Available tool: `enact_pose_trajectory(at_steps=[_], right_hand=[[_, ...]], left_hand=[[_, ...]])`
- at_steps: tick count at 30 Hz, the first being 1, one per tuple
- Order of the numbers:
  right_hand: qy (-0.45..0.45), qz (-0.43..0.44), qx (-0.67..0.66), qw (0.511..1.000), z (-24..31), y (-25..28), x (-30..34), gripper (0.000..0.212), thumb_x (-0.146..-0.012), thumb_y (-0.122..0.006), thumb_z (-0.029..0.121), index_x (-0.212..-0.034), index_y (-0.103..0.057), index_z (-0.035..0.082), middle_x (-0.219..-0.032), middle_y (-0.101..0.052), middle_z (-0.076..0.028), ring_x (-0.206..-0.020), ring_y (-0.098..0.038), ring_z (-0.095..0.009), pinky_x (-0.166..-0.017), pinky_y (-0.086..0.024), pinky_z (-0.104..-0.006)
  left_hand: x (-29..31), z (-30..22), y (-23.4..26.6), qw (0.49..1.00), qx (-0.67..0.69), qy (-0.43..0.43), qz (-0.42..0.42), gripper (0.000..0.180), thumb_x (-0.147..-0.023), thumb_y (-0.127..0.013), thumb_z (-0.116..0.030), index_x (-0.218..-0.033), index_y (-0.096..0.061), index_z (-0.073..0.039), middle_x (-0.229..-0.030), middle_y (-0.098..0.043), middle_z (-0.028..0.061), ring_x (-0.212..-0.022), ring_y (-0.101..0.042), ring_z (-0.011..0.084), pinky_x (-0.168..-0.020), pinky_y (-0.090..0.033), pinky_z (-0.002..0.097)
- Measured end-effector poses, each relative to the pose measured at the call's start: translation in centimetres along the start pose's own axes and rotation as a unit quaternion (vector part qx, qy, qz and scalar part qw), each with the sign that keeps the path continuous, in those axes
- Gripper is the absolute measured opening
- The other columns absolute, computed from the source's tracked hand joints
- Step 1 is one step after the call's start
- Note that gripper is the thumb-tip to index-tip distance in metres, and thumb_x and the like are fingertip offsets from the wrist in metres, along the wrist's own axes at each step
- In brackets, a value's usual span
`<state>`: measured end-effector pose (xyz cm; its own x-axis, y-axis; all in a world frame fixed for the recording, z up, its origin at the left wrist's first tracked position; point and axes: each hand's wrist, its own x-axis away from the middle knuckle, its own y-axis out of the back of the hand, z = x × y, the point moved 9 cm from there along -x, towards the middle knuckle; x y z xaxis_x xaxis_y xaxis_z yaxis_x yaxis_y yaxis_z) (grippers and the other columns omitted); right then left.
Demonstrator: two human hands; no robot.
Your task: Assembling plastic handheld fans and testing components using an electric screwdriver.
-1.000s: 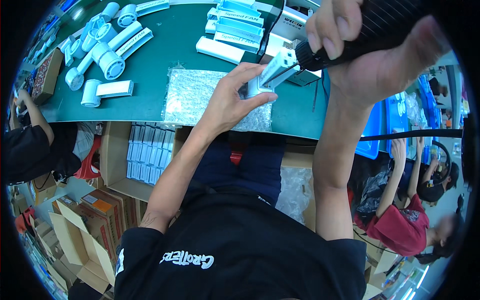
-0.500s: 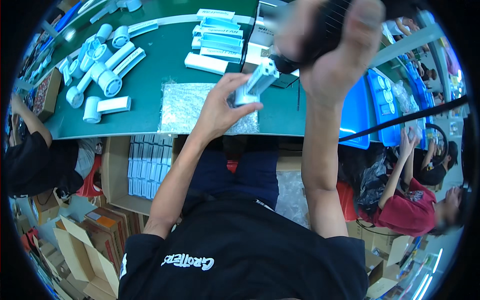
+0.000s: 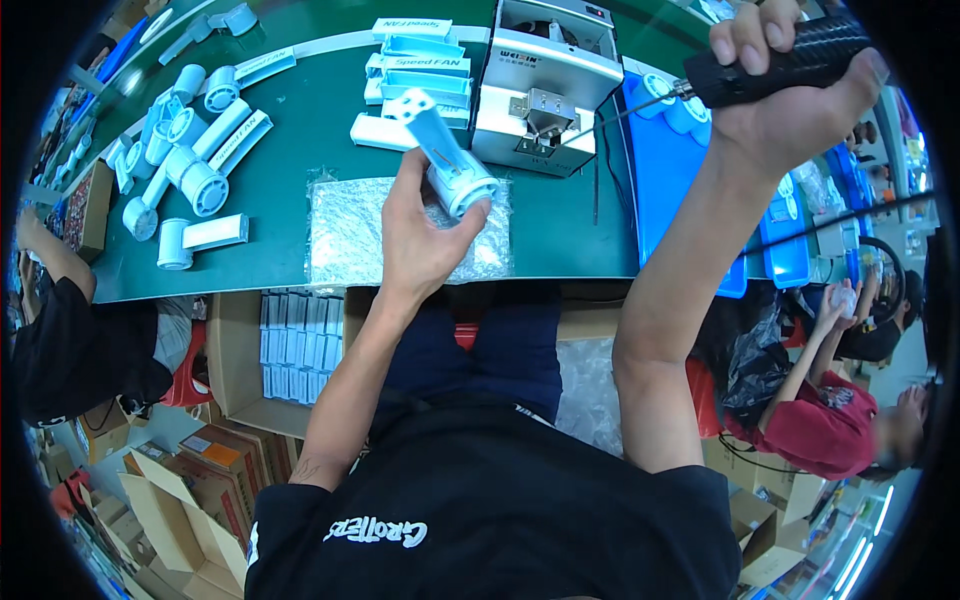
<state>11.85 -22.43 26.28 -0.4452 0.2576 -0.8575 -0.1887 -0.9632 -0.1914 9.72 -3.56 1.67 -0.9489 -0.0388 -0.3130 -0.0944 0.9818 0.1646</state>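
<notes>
My left hand (image 3: 420, 245) grips a white plastic housing (image 3: 440, 145), a round drum with a long handle, above a sheet of bubble wrap (image 3: 350, 225). The handle points up and away, its end facing the far side of the table. In my right hand (image 3: 785, 125) is a black electric screwdriver (image 3: 780, 60), held nearly level. Its thin bit slants left and down to the front of a silver-grey screw feeder (image 3: 505, 140). Whether a screw sits on the tip is too small to tell.
Several similar white housings (image 3: 200, 185) lie loosely at the left. White handle covers (image 3: 425, 65) are stacked beside the feeder. Blue trays (image 3: 665, 190) with round white parts stand at the right. A cardboard box (image 3: 235, 350) of packed white pieces is below the table edge. Co-workers sit on both sides.
My right hand has swung right with the screwdriver, uncovering the screw feeder. My left hand has moved slightly left, and the housing in it now tilts to the left.
</notes>
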Motion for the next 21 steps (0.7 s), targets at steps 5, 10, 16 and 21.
enact_pose_trajectory(at_steps=[5, 10, 16, 21], right_hand=[[-0.001, 0.014, -0.005, 1.0, -1.2, -0.4, 0.3, 0.066, -0.105, -0.048, 0.061, -0.132, -0.05, 0.001, -0.059, -0.051, 0.001, -0.037, -0.048, -0.008, -0.033, -0.042, -0.0219], [0.018, 0.076, -0.057, 0.995, -2.7, -0.5, 0.6, 0.052, -0.11, -0.046, 0.049, -0.134, -0.052, 0.003, -0.064, -0.054, 0.0, -0.04, -0.05, -0.007, -0.036, -0.043, -0.021], [-0.008, 0.101, -0.113, 0.988, -3.5, -2.5, 0.2, 0.042, -0.109, -0.055, 0.041, -0.128, -0.058, 0.004, -0.068, -0.055, -0.002, -0.042, -0.05, -0.009, -0.038, -0.043, -0.0236], [-0.039, 0.053, -0.085, 0.994, -3.3, -1.5, 0.1, 0.042, -0.109, -0.055, 0.042, -0.126, -0.058, 0.004, -0.065, -0.053, -0.001, -0.041, -0.048, -0.008, -0.037, -0.042, -0.0224]], left_hand=[[0.0, 0.2, 0.1, 0.999, -0.001, -0.023, 0.025, 0.053, -0.08, -0.081, -0.01, -0.125, -0.056, 0.0, -0.106, -0.066, 0.0119, -0.095, -0.067, 0.0197, -0.086, -0.054, 0.0326], [-0.2, -0.2, -0.5, 0.998, 0.017, -0.015, 0.054, 0.055, -0.079, -0.081, -0.009, -0.128, -0.057, -0.001, -0.108, -0.065, 0.0111, -0.097, -0.066, 0.0201, -0.088, -0.052, 0.032], [-0.3, 0.0, -0.3, 0.996, -0.005, -0.052, 0.071, 0.062, -0.078, -0.082, -0.009, -0.135, -0.059, 0.0, -0.122, -0.062, 0.0153, -0.111, -0.063, 0.0261, -0.097, -0.05, 0.036], [-0.3, -0.3, -0.7, 0.996, 0.006, -0.052, 0.066, 0.064, -0.079, -0.083, -0.011, -0.137, -0.06, 0.001, -0.127, -0.061, 0.0162, -0.117, -0.063, 0.0285, -0.102, -0.049, 0.0378]])
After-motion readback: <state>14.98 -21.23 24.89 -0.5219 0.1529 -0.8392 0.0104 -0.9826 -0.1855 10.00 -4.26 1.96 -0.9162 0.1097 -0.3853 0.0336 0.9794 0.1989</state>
